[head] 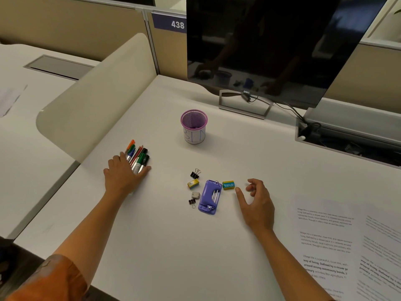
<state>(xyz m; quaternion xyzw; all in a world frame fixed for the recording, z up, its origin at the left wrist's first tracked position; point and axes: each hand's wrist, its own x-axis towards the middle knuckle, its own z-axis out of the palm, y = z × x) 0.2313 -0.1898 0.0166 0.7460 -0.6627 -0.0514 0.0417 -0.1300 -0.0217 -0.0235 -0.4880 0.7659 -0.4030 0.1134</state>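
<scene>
Office workstation in an open-plan cubicle row, seen from above. Beige partition panels (86, 22) bearing a number plate "438" (169, 23) enclose a white tabletop (173, 246). A dark flat monitor (271, 40) stands on it on a frame foot, near a cable opening (347, 140). Desk supplies confirm the setting: mesh pen cup (193, 127), markers (137, 156), binder clips (195, 174), printed sheets (325, 246) and a purple device (210, 197), probably a hole punch, though its form is hard to read.

On the bench (173, 246), markers (138, 156) lie at middle left, partly under the left hand (121, 175). A cup (193, 127) stands at centre, before the monitor (271, 40). Below the cup, a hole punch (210, 197) lies between two boxes, with the right hand (257, 203) just right of the nearer box (228, 185). Papers (329, 246) lie at lower right.
</scene>
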